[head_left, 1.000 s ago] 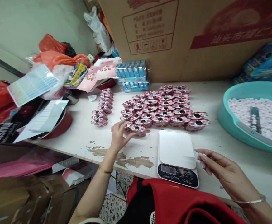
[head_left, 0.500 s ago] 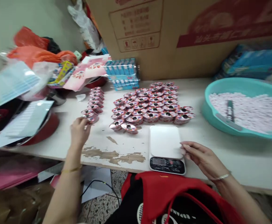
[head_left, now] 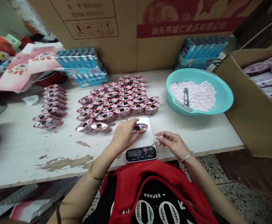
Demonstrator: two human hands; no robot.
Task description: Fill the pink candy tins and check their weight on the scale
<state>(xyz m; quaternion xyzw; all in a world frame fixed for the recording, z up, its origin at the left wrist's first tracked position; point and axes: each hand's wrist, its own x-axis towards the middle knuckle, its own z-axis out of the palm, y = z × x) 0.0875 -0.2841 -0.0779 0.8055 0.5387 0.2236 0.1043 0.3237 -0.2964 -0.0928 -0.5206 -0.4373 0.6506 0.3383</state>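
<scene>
A heart-shaped red foil cup [head_left: 140, 128] is being set down flat on the digital scale [head_left: 148, 131] — pinched at the fingertips by the left grip [head_left: 124, 135]. The right grip [head_left: 171, 143] is being held narrow and empty beside it.

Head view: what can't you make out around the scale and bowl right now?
- Scale's display: digits too small to read reliably.
- Pink candy tin: left end hidden by the left hand.
- Teal bowl: dark utensil partly buried in pink candies; its kind is unclear.
- Cardboard carton: cut off by the right edge, hiding some contents.
</scene>
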